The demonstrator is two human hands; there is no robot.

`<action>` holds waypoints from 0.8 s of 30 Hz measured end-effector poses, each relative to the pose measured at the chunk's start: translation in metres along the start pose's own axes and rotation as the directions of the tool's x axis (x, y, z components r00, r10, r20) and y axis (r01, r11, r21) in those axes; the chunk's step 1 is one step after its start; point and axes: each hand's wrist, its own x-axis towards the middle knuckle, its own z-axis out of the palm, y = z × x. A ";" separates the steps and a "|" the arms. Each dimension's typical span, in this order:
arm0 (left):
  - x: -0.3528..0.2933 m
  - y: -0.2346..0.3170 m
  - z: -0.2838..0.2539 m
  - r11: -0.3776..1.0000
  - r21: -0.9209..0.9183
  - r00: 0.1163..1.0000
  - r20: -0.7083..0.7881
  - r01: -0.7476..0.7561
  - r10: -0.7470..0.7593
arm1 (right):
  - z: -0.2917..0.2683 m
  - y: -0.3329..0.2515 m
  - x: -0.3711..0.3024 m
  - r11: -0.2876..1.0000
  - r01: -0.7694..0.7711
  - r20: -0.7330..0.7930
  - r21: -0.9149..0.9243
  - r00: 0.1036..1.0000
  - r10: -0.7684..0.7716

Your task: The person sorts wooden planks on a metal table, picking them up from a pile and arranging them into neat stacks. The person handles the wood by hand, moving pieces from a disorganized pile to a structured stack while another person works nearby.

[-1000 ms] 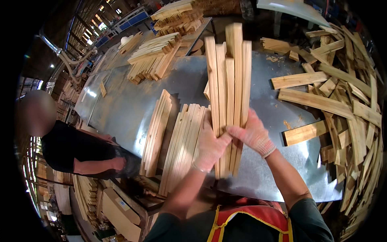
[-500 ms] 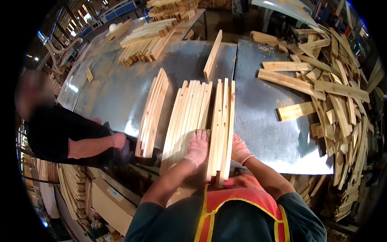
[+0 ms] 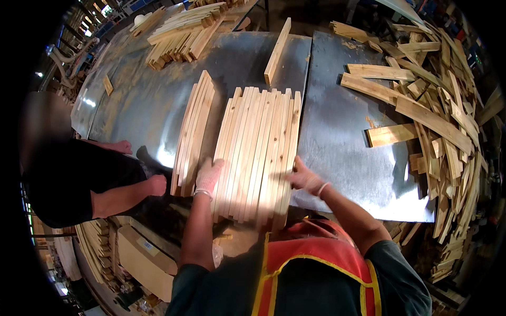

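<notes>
A row of long pale wooden strips (image 3: 253, 152) stands side by side on the metal table, pushed together into one block. My left hand (image 3: 210, 176), in a pale knit glove, lies against the block's left side with its fingers stretched out. On the opposite side, my right hand (image 3: 307, 178) touches the outer strip with its fingers apart, slightly blurred. A smaller group of strips (image 3: 193, 131) stands to the left of the block, with a gap between. Beyond the block, a single board (image 3: 278, 51) rests on its edge.
A co-worker's arm (image 3: 124, 197) reaches over the table (image 3: 132, 116) from the left. Loose boards (image 3: 437, 121) lie in a large jumbled heap on the right. Another stack of strips (image 3: 184, 37) sits at the far left. Below the near edge is a cardboard box (image 3: 145, 260).
My left hand has moved out from between two groups of strips to the left side. Those groups have closed into one block, the right one shifting left. The view has tilted slightly down.
</notes>
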 end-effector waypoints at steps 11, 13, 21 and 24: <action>-0.054 0.054 0.024 0.905 0.415 0.945 -0.251 -0.093 0.212 | -0.166 -0.018 0.016 0.759 0.122 -0.128 -0.639 0.957 -0.261; -0.094 0.094 0.048 0.944 0.308 0.923 -0.318 -0.118 0.219 | -0.262 -0.080 0.018 0.367 -0.142 -0.292 -0.919 0.870 -0.396; -0.204 0.201 0.138 0.598 0.333 0.682 0.284 -0.729 0.674 | -0.497 -0.067 0.027 -0.038 -0.665 -0.597 -0.746 0.693 -0.403; -0.222 0.185 0.133 0.666 0.281 0.723 0.292 -0.691 0.626 | -0.442 -0.081 0.027 -0.134 -0.535 -0.485 -0.834 0.828 -0.282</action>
